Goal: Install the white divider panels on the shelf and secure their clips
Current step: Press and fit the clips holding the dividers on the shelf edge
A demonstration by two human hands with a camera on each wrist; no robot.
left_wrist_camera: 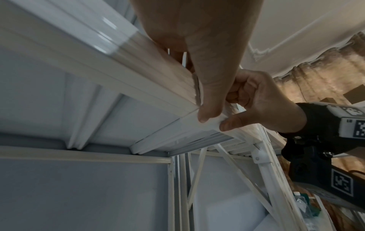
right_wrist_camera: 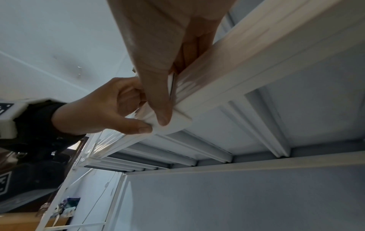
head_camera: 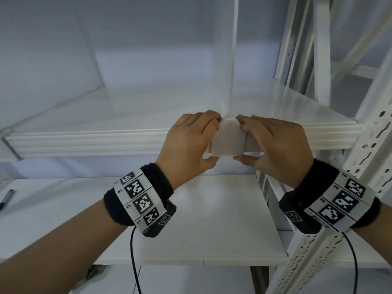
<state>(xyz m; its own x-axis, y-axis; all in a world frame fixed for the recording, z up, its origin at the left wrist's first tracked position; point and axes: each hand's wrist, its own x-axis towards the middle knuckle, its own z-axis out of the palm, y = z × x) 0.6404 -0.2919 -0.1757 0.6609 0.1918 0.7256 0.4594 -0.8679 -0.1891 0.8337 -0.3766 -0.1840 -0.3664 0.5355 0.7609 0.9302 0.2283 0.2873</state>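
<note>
Pen seen far left on lower shelf. L hand is clamped on left side of white clip, fingers on top, thumb under. Clip is seated over front edge of upper shelf, at foot of upright divider panel. R hand is clamped on clip's right side likewise. Shelf post at far right.
</note>
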